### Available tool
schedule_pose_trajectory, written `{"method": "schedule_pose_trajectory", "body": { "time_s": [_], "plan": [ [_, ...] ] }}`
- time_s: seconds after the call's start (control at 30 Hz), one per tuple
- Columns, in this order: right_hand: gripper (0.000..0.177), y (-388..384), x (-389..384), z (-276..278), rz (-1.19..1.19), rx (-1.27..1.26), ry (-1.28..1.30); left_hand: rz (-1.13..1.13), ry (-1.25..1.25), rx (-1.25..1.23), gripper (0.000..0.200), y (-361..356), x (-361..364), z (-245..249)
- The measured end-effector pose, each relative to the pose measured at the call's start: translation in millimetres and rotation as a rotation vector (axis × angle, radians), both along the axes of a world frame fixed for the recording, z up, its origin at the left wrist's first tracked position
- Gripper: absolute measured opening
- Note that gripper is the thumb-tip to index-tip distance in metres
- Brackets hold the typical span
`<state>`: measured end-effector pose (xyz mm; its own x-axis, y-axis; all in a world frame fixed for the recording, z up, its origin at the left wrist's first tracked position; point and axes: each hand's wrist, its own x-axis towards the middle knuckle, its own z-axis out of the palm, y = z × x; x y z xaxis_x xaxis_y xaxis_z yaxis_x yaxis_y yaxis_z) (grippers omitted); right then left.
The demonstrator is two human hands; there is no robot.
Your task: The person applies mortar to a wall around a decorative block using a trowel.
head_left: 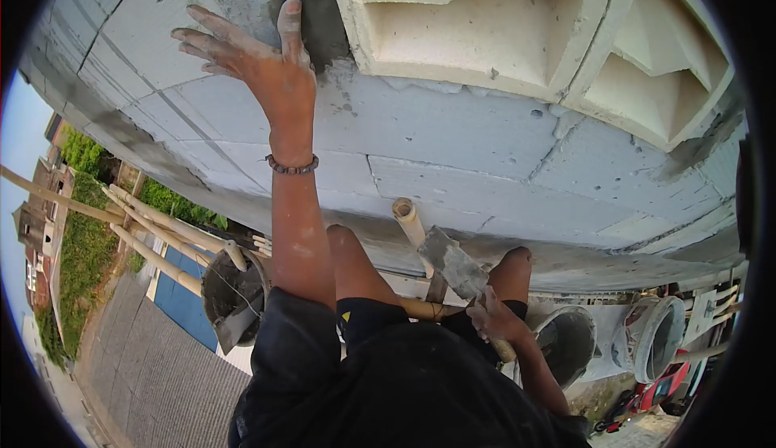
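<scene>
My left hand is raised against the grey block wall, its fingers spread and dusted with mortar. Beside its thumb, a dark patch of wet mortar runs along the edge of a cream ventilation block. Low in front of my body, my right hand is wrapped around the wooden handle of a trowel. The trowel's flat blade is coated with grey mortar and points up toward the wall.
A bucket of mortar hangs by the bamboo poles at left. At right stand a second bucket and a clear-sided one. An upright bamboo end rises close to the wall. Far below are roofs and a red vehicle.
</scene>
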<state>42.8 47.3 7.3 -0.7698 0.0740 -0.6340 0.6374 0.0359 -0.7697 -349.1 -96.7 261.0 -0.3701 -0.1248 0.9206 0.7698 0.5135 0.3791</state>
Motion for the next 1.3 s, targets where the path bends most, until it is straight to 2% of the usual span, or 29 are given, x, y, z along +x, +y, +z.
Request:
{"method": "schedule_pose_trajectory", "body": {
  "time_s": [0.1,0.23,0.37,0.43,0.5,0.57,0.7,0.77,0.93,1.1,1.17,1.3],
  "plan": [
    [0.039,-2.3,3.0,-14.5,-0.047,-0.031,0.001,-0.095,-0.050,0.016,0.102,-15.8,5.8,-24.2],
    [0.040,-7.5,-1.4,-25.0,-0.082,-0.014,-0.051,-0.031,-0.131,-0.013,0.104,-8.6,12.0,-50.5],
    [0.042,-6.6,-13.6,-9.9,0.016,0.006,-0.075,-0.093,-0.251,0.074,0.107,-2.2,8.1,-46.1],
    [0.037,-6.9,-16.2,-13.3,0.051,-0.011,0.040,-0.126,-0.286,0.075,0.109,-3.0,3.7,-40.7],
    [0.035,-7.1,-20.6,-16.7,0.020,0.003,-0.082,-0.118,-0.167,0.019,0.111,-2.3,2.0,-41.4],
    [0.034,-4.6,-18.2,-23.9,0.031,0.000,-0.005,-0.109,-0.204,0.073,0.111,-0.4,-0.3,-43.2],
    [0.028,-5.2,-28.8,2.9,0.118,0.099,-0.047,-0.115,-0.141,0.066,0.111,-0.3,1.6,-44.1],
    [0.028,-2.9,-22.8,1.7,0.088,0.060,-0.074,-0.151,-0.120,0.109,0.108,5.3,3.0,-37.1],
    [0.027,-2.4,-22.8,-9.9,-0.005,0.009,-0.072,0.059,-0.137,0.025,0.109,10.8,-3.5,-28.4],
    [0.030,-8.0,-14.6,2.5,0.028,0.071,0.037,-0.015,-0.119,0.015,0.109,16.5,2.8,-28.9],
    [0.030,-9.0,-2.5,-2.6,-0.017,0.017,0.062,-0.039,-0.143,0.061,0.106,9.6,3.7,-29.7],
    [0.030,-9.8,0.4,-21.3,-0.060,0.007,0.046,-0.022,-0.243,0.005,0.122,14.8,17.0,-22.5]
  ]
}}
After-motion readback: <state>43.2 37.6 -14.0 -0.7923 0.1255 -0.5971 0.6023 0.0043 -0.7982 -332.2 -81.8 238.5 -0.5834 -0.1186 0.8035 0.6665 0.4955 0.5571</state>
